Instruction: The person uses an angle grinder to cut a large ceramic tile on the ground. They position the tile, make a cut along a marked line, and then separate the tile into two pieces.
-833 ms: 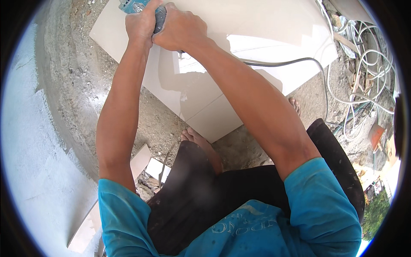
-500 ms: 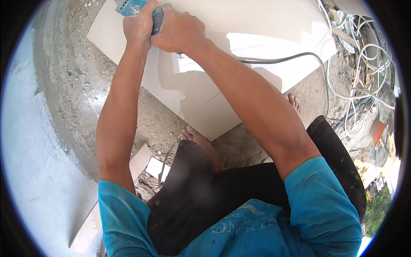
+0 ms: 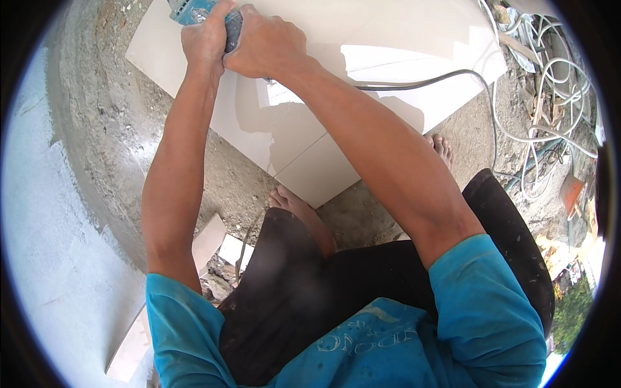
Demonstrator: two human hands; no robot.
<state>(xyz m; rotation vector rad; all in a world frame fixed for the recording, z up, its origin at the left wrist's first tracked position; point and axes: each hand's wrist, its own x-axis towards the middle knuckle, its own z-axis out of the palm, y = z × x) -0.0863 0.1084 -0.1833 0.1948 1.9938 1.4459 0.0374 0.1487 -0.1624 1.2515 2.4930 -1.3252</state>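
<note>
My left hand (image 3: 204,42) and my right hand (image 3: 265,45) are side by side, both closed on a teal and dark grey handheld power tool (image 3: 197,14) at the upper edge of the view. Beneath them lies a large cream floor tile (image 3: 310,168), with a straight line running across its near corner and shadows over its surface. The tool's underside is hidden by my hands. A black cord (image 3: 414,84) crosses the tile to the right.
My bare feet (image 3: 291,207) are by the tile's near edges. Rough rubble ground surrounds it, with tile offcuts (image 3: 207,240) at lower left. A white-painted wall (image 3: 45,213) is at left. Tangled white cables (image 3: 555,97) and an orange-bladed tool (image 3: 569,194) lie at right.
Both hands and the teal tool have shifted slightly up and to the left across the tile, still gripped the same way.
</note>
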